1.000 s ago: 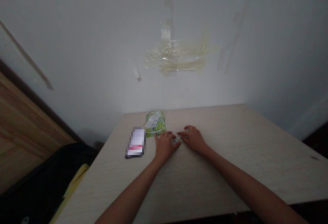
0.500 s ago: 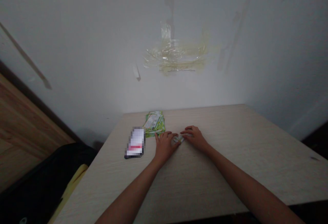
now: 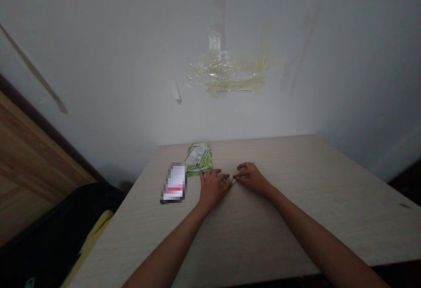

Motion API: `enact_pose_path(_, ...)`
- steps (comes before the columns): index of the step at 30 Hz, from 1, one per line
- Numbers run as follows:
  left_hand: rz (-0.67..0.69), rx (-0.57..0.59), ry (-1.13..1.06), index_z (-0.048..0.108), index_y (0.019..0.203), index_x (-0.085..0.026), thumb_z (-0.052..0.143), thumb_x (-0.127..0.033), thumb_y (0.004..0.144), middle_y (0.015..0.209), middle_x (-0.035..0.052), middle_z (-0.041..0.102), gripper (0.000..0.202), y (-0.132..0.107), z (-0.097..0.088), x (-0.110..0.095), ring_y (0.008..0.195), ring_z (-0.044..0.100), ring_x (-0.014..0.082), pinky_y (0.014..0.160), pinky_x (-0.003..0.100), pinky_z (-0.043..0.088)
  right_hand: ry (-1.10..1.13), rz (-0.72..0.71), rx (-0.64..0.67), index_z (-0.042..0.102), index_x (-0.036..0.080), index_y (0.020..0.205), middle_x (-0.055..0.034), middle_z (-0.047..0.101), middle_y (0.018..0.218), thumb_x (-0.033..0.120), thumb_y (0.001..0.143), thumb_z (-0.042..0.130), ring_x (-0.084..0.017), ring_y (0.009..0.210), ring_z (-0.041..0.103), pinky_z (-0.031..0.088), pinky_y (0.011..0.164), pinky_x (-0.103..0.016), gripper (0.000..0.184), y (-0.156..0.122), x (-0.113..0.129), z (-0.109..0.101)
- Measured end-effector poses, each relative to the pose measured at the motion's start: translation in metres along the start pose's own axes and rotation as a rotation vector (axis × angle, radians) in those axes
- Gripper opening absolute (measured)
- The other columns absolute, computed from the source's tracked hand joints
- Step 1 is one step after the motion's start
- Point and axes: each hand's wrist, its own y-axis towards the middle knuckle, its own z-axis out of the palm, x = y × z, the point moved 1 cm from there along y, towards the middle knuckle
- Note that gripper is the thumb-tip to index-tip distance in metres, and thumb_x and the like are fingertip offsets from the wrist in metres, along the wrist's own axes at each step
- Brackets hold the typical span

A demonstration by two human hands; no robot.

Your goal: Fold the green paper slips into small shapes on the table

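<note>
Between my hands on the table lies a small whitish piece (image 3: 233, 179), thin like paper or a wrapper; its kind is too small to make out. The thumb and forefinger of my left hand (image 3: 212, 188) pinch its left side, and the other fingers spread over the tabletop. From the right, the fingertips of my right hand (image 3: 253, 179) close on its other edge. Much of the piece is hidden under the fingers. Just beyond my left hand rests a loose pile of green and white printed packets (image 3: 199, 158).
A phone (image 3: 174, 182) with a blurred screen lies left of my left hand. The pale wooden table (image 3: 283, 235) meets a wall with peeling clear tape (image 3: 226, 70). Beyond the left edge are a dark bag-like item (image 3: 62, 231), a yellow strip and wooden panelling.
The whitish piece shows less of itself and looks narrower between my fingers. Both hands have stayed nearly in place; the view has shifted slightly.
</note>
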Motion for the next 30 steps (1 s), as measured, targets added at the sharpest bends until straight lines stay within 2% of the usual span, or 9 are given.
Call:
enact_pose_path(12,-0.028,0.043,0.007,0.064,0.114,-0.042,0.059,-0.051,0.083,0.127,0.0031,0.056,0.033,0.000,0.000,-0.001,0.124,0.045,0.0258,0.110,0.067,0.007,-0.020,-0.052,0.008,0.076,0.031,0.091,-0.0062,0.062,0.110,0.030,0.078,0.071,-0.024,0.107,0.054,0.041,0.098,-0.041,0.014,0.000,-0.005,0.001)
enact_pose_path(17,-0.035,0.038,0.033,0.065,0.112,-0.044,0.057,-0.048,0.085,0.130,0.0031,0.055,0.028,0.001,0.000,-0.001,0.128,0.041,0.0268,0.110,0.067,0.007,-0.012,-0.065,0.026,0.077,0.032,0.089,-0.0062,0.062,0.111,0.035,0.078,0.071,-0.024,0.109,0.053,0.040,0.098,-0.042,0.012,-0.001,-0.003,0.000)
enact_pose_path(22,-0.021,0.049,0.046,0.065,0.112,-0.045,0.055,-0.054,0.085,0.136,0.0011,0.052,0.031,0.001,0.001,0.002,0.136,0.032,0.0292,0.111,0.066,0.006,0.020,-0.064,0.058,0.076,0.033,0.090,-0.0061,0.061,0.113,0.036,0.081,0.068,-0.024,0.111,0.052,0.038,0.100,-0.043,0.013,-0.002,-0.002,-0.002)
enact_pose_path(30,-0.049,0.070,0.060,0.065,0.112,-0.047,0.056,-0.060,0.081,0.137,0.0013,0.051,0.035,0.002,0.002,0.004,0.137,0.031,0.0313,0.110,0.067,0.008,0.083,-0.075,0.103,0.077,0.031,0.090,-0.0065,0.061,0.114,0.039,0.081,0.068,-0.024,0.112,0.052,0.038,0.102,-0.042,0.014,0.000,-0.010,-0.007)
